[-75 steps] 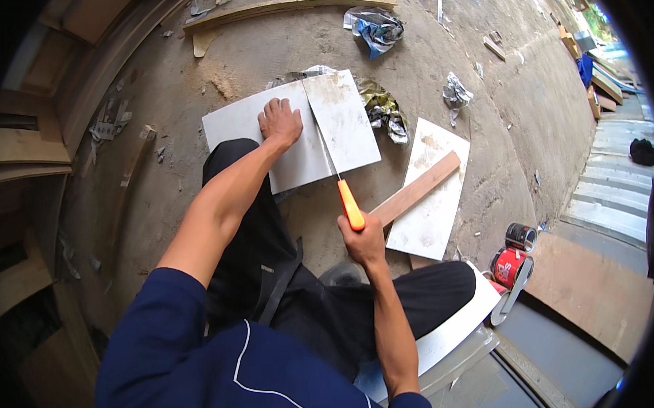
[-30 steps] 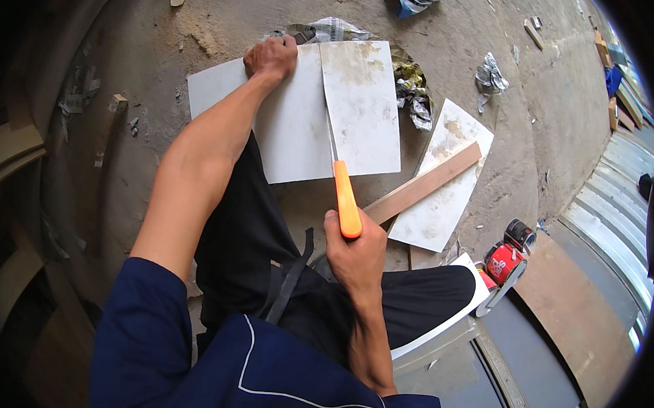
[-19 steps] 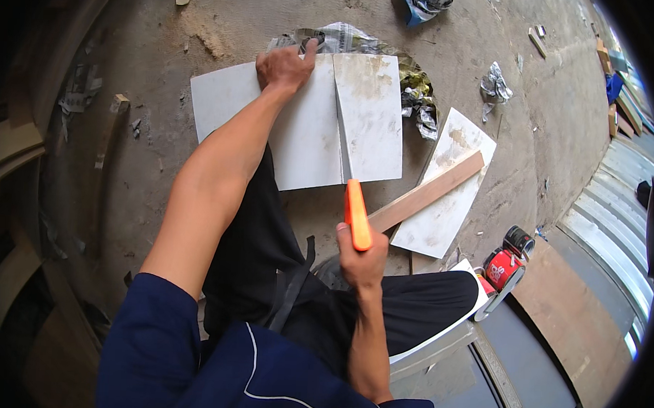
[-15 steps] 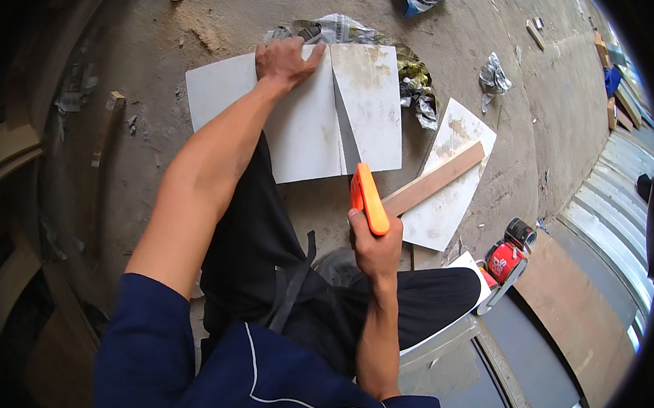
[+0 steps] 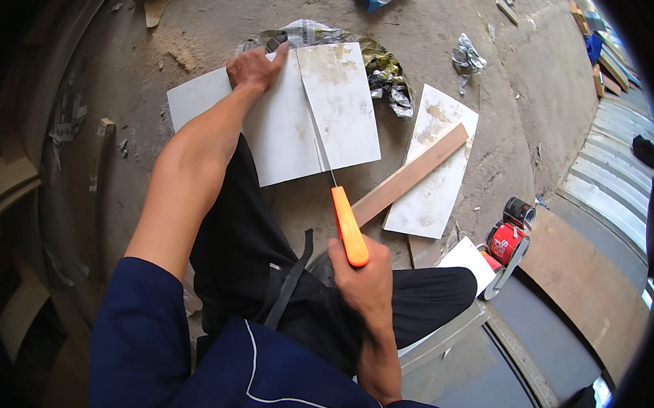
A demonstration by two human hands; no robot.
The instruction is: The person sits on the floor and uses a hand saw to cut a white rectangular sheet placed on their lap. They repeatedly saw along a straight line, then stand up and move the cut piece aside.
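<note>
A white board (image 5: pixel 275 129) with brownish stains lies in front of me, a narrow line running down it from the far edge to the near edge. My left hand (image 5: pixel 252 69) grips its far edge, left of that line, with the arm stretched across. My right hand (image 5: pixel 364 278) is closed round the orange handle of a handsaw (image 5: pixel 349 227). The thin blade lies along the line at the board's near edge, seen almost edge-on. Most of the handle sticks out toward me, beyond the board.
To the right, a wooden strip (image 5: pixel 416 171) lies across another stained white board (image 5: pixel 433 201). Crumpled newspaper (image 5: pixel 312 34) sits behind the sawn board. Red and black cans (image 5: pixel 506 241) stand near my right knee. Corrugated metal sheets (image 5: pixel 613 165) lie farther right.
My right hand has drawn the saw back toward me, and the blade now shows as a thinner line. My left hand keeps its hold on the board. The whole view has shifted slightly.
</note>
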